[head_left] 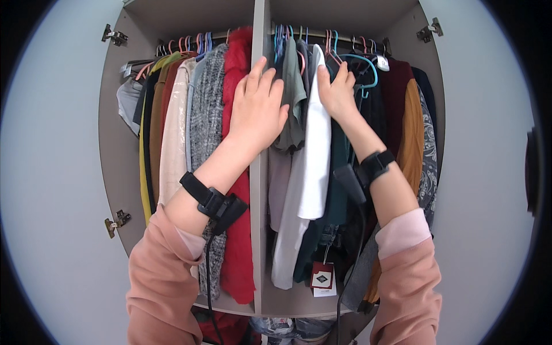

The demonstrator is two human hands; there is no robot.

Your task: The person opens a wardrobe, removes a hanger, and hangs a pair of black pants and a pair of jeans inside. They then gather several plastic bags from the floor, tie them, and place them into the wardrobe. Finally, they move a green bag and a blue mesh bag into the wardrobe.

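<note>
My left hand [260, 103], fingers apart, is held in front of the wardrobe's upright divider [258, 194], between a red fluffy garment [238, 258] and a grey-green shirt [293, 112]. My right hand [337, 92] is at the shoulder of a white garment [317, 164], its thumb near the white cloth and its fingers by a pink hanger. Whether it grips anything is not clear. Just right of those fingers a turquoise plastic hanger [376, 73] shows, tilted, with no garment plainly on it. Both wrists wear black straps with cabled devices.
Coats and shirts, among them a grey tweed coat [207, 108] and a cream one [174, 129], hang at left. Maroon and mustard [412, 138] garments hang at right. A red-and-white tag [322, 276] dangles low. Open doors [478, 172] flank the wardrobe; bagged items [297, 330] lie below.
</note>
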